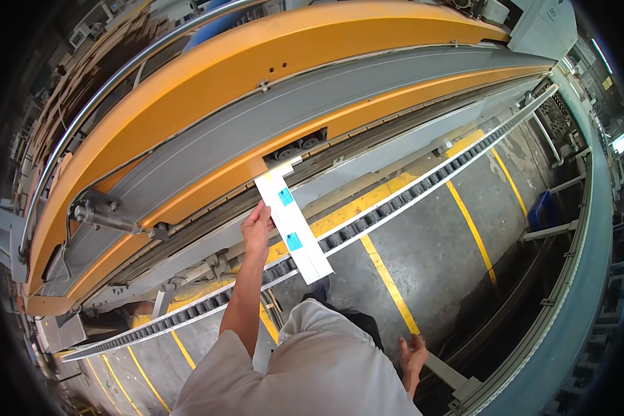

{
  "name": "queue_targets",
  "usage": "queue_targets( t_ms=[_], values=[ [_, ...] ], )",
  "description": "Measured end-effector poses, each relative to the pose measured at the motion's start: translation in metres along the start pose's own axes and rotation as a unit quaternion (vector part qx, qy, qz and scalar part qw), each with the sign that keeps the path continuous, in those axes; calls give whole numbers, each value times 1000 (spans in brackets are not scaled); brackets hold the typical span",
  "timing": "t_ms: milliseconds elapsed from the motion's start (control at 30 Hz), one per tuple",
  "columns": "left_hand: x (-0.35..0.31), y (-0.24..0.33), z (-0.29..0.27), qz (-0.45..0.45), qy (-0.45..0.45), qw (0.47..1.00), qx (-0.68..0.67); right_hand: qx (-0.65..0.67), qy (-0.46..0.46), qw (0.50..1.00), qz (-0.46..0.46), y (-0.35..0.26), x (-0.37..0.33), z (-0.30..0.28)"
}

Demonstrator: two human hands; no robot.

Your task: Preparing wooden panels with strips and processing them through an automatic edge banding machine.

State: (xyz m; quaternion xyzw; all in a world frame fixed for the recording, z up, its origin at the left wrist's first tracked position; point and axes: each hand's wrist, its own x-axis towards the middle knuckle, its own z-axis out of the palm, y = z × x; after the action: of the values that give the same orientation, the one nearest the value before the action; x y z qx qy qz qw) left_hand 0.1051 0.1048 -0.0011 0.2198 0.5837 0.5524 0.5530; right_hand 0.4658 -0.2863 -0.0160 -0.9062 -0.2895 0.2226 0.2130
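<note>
A long white board with two blue stickers lies across the narrow roller rail, its far end at the edge of the orange machine. My left hand grips the board's left edge near its far half, fingers partly hidden beneath it. Off to the lower right, my right hand hangs away from the board with nothing seen in it. Its fingers are loosely bent and apart.
The orange machine with a grey belt curves across the far side. A roller rail runs diagonally in front of me. Yellow lines mark the floor. A blue bin stands at right, near a pale green conveyor.
</note>
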Motion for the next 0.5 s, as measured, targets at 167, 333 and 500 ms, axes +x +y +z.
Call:
queue_targets(
  t_ms=[167,333,500],
  values=[
    [-3,-2,40,3,-1,1000,4,7,-37,999,22,17,26,-8],
    [-19,-8,90,21,12,998,65,25,-28,999,9,61,79,-18],
    [-12,-31,126,28,28,997,73,30,-24,999,25,103,145,-52]
  ],
)
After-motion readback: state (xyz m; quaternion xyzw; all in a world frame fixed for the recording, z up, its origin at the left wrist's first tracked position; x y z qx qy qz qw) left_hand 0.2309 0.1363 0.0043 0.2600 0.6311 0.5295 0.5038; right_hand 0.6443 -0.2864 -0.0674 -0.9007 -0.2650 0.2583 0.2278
